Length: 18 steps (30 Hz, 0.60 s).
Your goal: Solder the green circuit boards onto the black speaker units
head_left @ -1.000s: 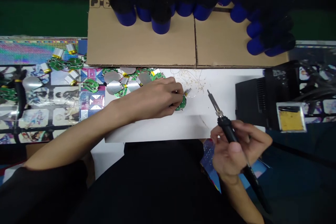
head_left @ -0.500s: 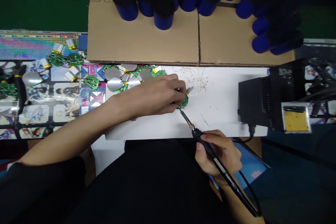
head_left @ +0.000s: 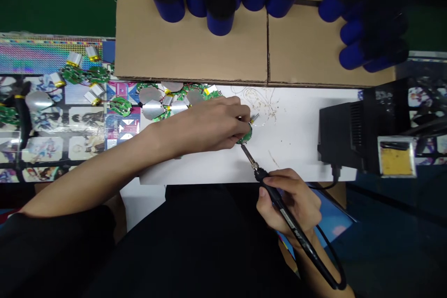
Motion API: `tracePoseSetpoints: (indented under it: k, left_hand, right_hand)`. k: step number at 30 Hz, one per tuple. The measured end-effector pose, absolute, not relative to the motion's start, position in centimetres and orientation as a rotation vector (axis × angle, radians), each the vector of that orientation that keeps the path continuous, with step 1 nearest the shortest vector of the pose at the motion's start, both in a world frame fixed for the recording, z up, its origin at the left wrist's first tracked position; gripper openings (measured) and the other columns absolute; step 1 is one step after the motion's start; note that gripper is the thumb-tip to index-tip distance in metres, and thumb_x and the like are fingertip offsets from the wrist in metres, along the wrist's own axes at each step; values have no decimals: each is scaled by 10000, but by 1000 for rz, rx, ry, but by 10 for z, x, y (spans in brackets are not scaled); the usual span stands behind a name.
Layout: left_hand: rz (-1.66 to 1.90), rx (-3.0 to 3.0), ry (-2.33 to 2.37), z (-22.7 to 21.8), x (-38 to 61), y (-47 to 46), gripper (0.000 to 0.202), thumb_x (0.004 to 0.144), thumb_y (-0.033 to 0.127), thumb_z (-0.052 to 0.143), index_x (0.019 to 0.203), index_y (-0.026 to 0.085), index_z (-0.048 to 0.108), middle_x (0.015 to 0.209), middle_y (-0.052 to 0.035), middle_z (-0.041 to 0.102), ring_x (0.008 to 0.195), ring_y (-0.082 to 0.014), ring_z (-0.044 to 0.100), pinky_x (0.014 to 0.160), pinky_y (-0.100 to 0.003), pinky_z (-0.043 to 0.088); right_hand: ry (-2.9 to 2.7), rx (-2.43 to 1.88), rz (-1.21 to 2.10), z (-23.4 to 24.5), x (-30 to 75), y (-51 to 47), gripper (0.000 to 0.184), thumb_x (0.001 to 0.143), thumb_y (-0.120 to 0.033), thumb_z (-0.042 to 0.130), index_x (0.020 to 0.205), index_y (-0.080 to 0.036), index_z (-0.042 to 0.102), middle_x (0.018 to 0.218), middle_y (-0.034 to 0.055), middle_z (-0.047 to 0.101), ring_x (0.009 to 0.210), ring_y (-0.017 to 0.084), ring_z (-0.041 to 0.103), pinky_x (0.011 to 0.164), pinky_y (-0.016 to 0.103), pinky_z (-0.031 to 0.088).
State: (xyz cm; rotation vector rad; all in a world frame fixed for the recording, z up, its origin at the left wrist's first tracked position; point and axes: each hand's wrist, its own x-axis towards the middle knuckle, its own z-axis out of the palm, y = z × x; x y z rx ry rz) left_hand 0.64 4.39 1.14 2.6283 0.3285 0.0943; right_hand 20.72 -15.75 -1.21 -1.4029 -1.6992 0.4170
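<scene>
My left hand (head_left: 209,123) reaches across the white sheet (head_left: 300,121) and pinches a small round green circuit board (head_left: 245,136) down against it. My right hand (head_left: 291,200) is wrapped like a pen grip round a black soldering iron (head_left: 275,195). The iron's metal tip touches the board's lower edge just under my left fingertips. A small metal part (head_left: 254,118) sticks out beside the board. The iron's cable runs off toward the bottom right.
A pile of green boards with silver cells (head_left: 167,100) lies behind my left wrist, more to the far left (head_left: 84,74). A cardboard box (head_left: 195,46) carries blue cylinders (head_left: 220,16). A black soldering station (head_left: 349,130) with a yellow sponge (head_left: 396,159) stands right.
My right hand came down and left from a raised position, bringing the iron's tip to the board. Over the last half second it has only shifted slightly. My left hand stayed on the board.
</scene>
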Motion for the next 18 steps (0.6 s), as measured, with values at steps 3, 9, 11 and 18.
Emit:
tracePoseSetpoints:
  k: [3,9,11,18]
  left_hand:
    - [87,2635,325,11,7,44,149,996,116,590,985,169,730,1200,-94,692,1091,-247,608,943,-357,464]
    - [84,2633,327,12,8,45,141,985,119,596,972,186,719,1195,-78,695,1086,-244,606,945,-351,459]
    - [78,2631,329,12,7,45,151,977,113,591,975,187,722,1199,-81,695,1088,-249,606,946,-360,463]
    - [69,2619,330,12,8,45,169,969,107,586,979,187,734,1190,-93,703,1095,-255,603,948,-368,462]
  right_hand:
    - [-1674,-1438,456,-7,206,-156,302,791,-59,757,1061,-177,691,867,31,724,749,167,719,612,276,632]
    - [-1619,-1499,466,-4,205,-157,278,797,-98,763,1042,-208,693,868,22,741,670,152,713,545,258,604]
    - [-1622,-1493,428,-4,206,-158,269,800,-120,758,1042,-220,696,857,23,739,667,166,715,521,271,598]
    - [-1593,-1422,287,4,217,-161,191,827,-151,716,1003,-223,699,729,-2,659,599,191,683,458,312,569]
